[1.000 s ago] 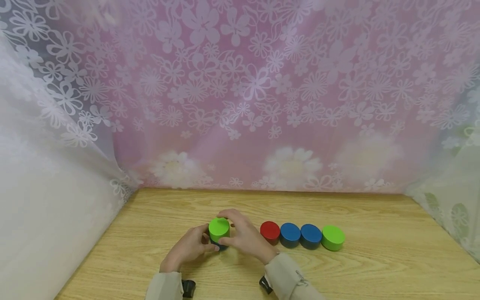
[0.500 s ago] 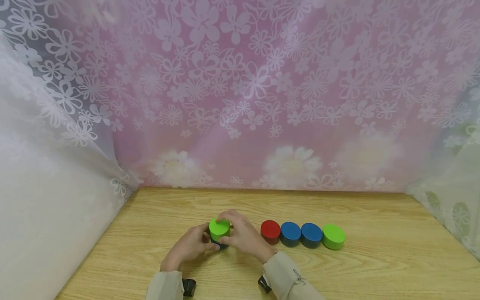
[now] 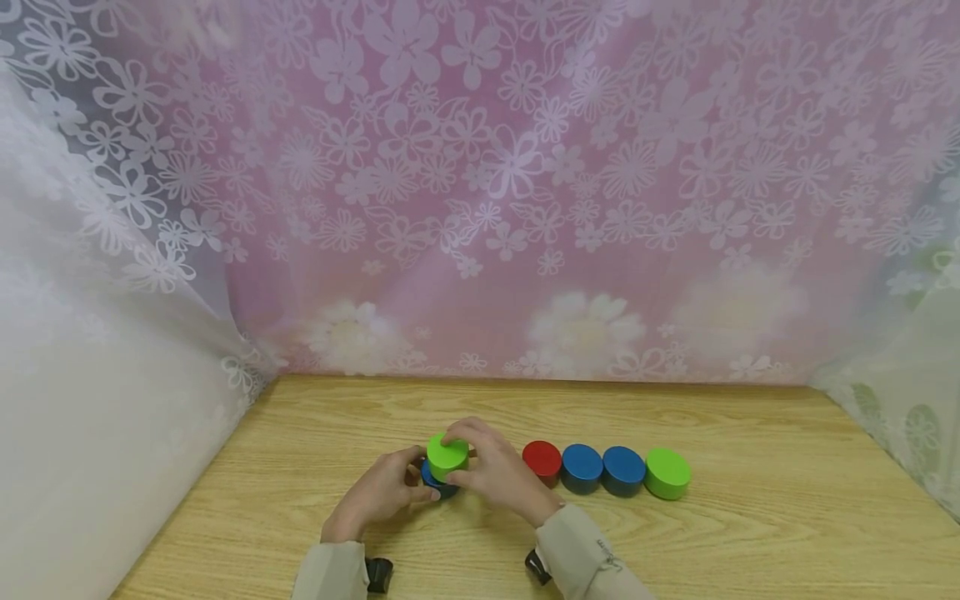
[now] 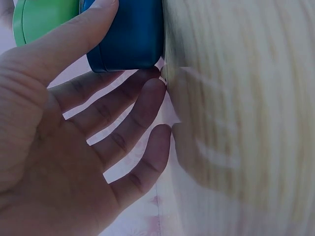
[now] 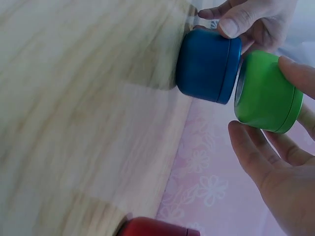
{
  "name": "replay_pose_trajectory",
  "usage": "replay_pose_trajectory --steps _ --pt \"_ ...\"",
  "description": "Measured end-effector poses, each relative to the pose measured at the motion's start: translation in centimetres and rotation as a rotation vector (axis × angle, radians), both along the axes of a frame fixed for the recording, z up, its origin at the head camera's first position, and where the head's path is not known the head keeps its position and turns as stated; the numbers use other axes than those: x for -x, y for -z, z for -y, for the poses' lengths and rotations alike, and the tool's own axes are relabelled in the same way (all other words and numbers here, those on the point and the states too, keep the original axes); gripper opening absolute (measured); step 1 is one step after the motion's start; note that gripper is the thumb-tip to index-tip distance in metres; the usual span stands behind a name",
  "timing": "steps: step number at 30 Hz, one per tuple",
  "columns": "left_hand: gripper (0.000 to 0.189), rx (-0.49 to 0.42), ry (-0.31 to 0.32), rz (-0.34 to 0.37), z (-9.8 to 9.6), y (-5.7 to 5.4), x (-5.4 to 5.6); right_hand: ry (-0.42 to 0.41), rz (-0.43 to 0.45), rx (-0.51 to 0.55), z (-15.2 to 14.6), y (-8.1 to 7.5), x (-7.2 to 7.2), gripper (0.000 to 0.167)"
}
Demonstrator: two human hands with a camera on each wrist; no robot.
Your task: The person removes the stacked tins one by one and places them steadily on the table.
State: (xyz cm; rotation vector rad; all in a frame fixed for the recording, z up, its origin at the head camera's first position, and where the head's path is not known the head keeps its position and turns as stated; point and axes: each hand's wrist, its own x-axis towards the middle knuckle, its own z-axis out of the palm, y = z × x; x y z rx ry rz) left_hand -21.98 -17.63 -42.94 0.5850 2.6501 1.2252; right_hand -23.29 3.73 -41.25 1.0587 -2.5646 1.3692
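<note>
At the left of the row, a round blue lidded tin [image 3: 441, 489] stands on the wooden table. My left hand [image 3: 378, 492] grips it, thumb at the near side and fingers round the far side. A round green tin [image 3: 446, 458] is in my right hand [image 3: 501, 477], pinched between thumb and fingers. It overlaps the top of the blue tin in the head view, shifted to the right. From the right wrist view, the green tin [image 5: 266, 91] shows tilted, with a narrow gap between it and the blue tin [image 5: 204, 64].
Right of my hands, a red tin [image 3: 542, 462], two blue tins, the nearer one [image 3: 582, 468] beside the red, and another green tin [image 3: 667, 473] stand in a row. A floral curtain [image 3: 480, 208] hangs behind the table [image 3: 300, 433].
The green tin sat squarely over the blue tin; my right hand has now shifted it to the right, uncovering part of the blue top. The left hand has stayed put.
</note>
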Motion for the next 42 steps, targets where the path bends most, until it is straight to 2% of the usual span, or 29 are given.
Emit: replay_pose_trajectory --steps 15,28,37,42 --pt "0.051 0.005 -0.033 0.019 -0.2 0.1 0.1 0.029 -0.044 0.011 -2.4 -0.3 0.4 0.037" --pt "0.054 0.005 -0.046 0.013 -0.2 0.1 0.0 0.081 -0.038 -0.004 -5.3 -0.7 0.4 0.039" --pt "0.056 0.003 -0.040 0.025 -0.1 0.1 -0.1 0.119 -0.101 -0.022 -7.6 -0.9 0.6 0.038" --pt "0.056 0.001 -0.038 0.024 -0.1 0.1 -0.1 0.127 -0.050 0.013 -9.0 -1.1 0.6 0.036"
